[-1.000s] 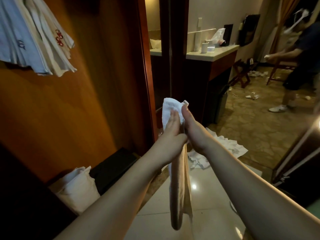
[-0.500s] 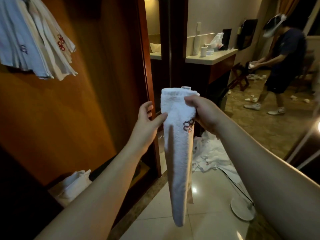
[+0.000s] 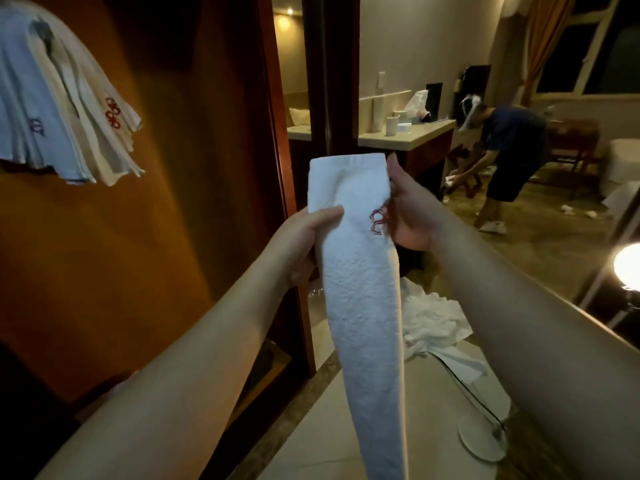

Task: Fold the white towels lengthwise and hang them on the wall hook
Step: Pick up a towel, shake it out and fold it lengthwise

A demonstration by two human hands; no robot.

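A white towel [image 3: 360,299] with a red embroidered mark hangs in front of me as a long narrow strip. My left hand [image 3: 298,240] grips its left edge with the thumb on the front. My right hand [image 3: 408,216] holds its right edge near the top. Several folded towels [image 3: 65,123] hang at the upper left on the wooden wall [image 3: 166,216]; the hook itself is hidden by them. More white towels [image 3: 436,323] lie crumpled on the floor behind the hanging strip.
A dark wooden door frame [image 3: 277,140] stands just right of the wall. A lamp base [image 3: 481,441] with its cord sits on the tiled floor at lower right. Another person [image 3: 502,157] bends over across the room near a counter [image 3: 408,136].
The towel went from a bunched roll to a flat narrow strip. My left hand has closed on its left edge, and the view has moved nearer to the wall.
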